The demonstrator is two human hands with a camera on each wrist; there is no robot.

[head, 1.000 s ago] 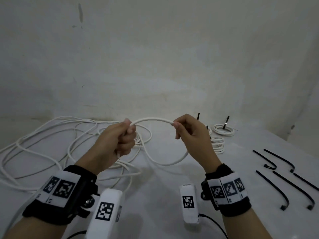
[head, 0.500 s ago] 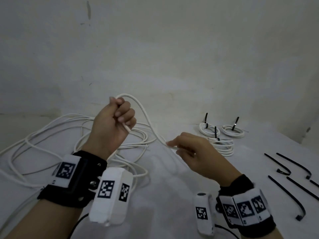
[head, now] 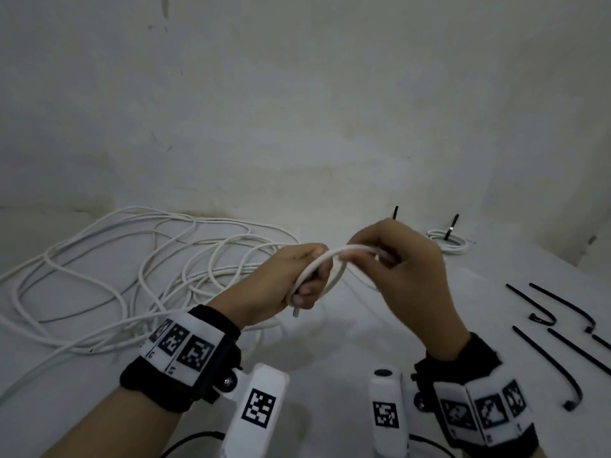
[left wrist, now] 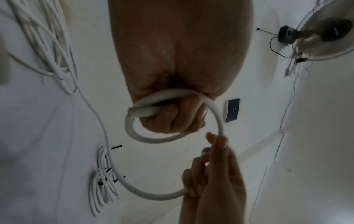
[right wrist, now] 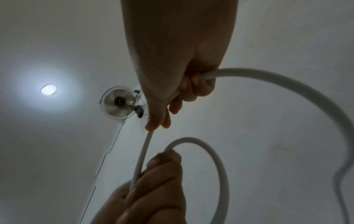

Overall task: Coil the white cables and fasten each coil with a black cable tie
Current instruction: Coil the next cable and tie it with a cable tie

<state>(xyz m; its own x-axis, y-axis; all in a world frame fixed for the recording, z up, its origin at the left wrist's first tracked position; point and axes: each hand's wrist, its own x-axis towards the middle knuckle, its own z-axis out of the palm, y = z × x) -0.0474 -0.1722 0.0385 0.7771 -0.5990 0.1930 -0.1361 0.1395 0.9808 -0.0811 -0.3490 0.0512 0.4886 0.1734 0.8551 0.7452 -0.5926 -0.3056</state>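
white table (head: 330, 352) against bare wall. left hand (head: 287, 279) fist clamps cable (head: 330, 256) end, first loop formed; right hand (head: 400, 269) fingers pinch next stretch. risk: stiff loop springs open, or far-left tangle (head: 132, 269) snags feed.

Head view: looking forward and down from above at the counter (head: 324, 342) and wall, both wrists near the lower edge. Left wrist view: very close under the left hand (left wrist: 178, 63), facing along it toward counter and wall. Right wrist view: close under the right hand (right wrist: 180, 60), tilted up at the ceiling. Shared by all three: both hands and the cable (head: 317, 262) loop between them.
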